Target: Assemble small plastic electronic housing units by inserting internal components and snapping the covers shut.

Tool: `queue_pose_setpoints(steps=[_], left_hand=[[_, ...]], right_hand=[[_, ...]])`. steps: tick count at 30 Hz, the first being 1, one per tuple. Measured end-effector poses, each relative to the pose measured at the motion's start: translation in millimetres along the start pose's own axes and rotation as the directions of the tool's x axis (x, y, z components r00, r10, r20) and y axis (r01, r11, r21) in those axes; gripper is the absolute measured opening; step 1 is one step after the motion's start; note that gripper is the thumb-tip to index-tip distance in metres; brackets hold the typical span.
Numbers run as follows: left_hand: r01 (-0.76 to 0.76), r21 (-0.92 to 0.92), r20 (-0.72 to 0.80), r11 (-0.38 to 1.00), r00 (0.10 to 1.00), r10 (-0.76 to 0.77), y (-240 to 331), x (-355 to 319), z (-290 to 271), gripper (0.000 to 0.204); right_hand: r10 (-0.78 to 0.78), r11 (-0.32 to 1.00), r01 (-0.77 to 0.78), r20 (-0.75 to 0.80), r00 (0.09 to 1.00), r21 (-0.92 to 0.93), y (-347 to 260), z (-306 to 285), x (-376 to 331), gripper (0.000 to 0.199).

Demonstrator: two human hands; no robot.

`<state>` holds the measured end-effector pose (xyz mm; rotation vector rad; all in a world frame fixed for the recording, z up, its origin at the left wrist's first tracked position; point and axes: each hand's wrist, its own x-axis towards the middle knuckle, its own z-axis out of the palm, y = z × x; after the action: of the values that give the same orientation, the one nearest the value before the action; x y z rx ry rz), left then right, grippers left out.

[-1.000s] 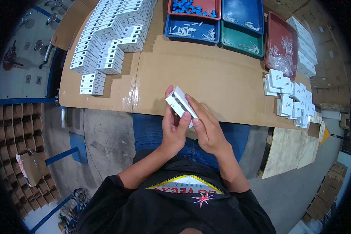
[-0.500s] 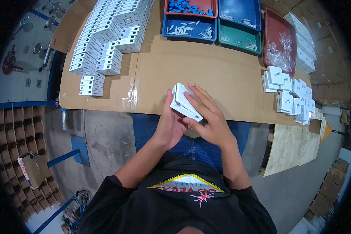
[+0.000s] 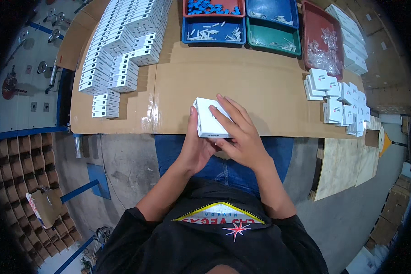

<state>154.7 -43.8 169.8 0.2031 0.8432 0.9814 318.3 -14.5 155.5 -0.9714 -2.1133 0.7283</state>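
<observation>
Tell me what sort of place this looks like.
Probably a packing or assembly workshop: stacked white boxes stand at the left of a cardboard-covered table, and shallow trays hold small loose parts.

White box (image 3: pixel 211 122) between left hand (image 3: pixel 194 147) and right hand (image 3: pixel 244 138), the left seemingly beneath

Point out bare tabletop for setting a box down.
Widest patch: the middle of the cardboard tabletop, between the stacked boxes on the left, the trays behind and the small boxes on the right. Crowded: both sides and the back. The left hand and right hand, with a white box, block part of the near edge.
</observation>
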Motion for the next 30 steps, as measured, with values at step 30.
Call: queue_pose_setpoints(steps=[30], left_hand=[[0.191, -0.074, -0.154, 0.979, 0.968, -0.200, -6, 0, -37, 0.043]], right_hand=[[0.032, 0.927, 0.000, -0.079, 0.996, 0.376, -28, -18, 11, 0.114]])
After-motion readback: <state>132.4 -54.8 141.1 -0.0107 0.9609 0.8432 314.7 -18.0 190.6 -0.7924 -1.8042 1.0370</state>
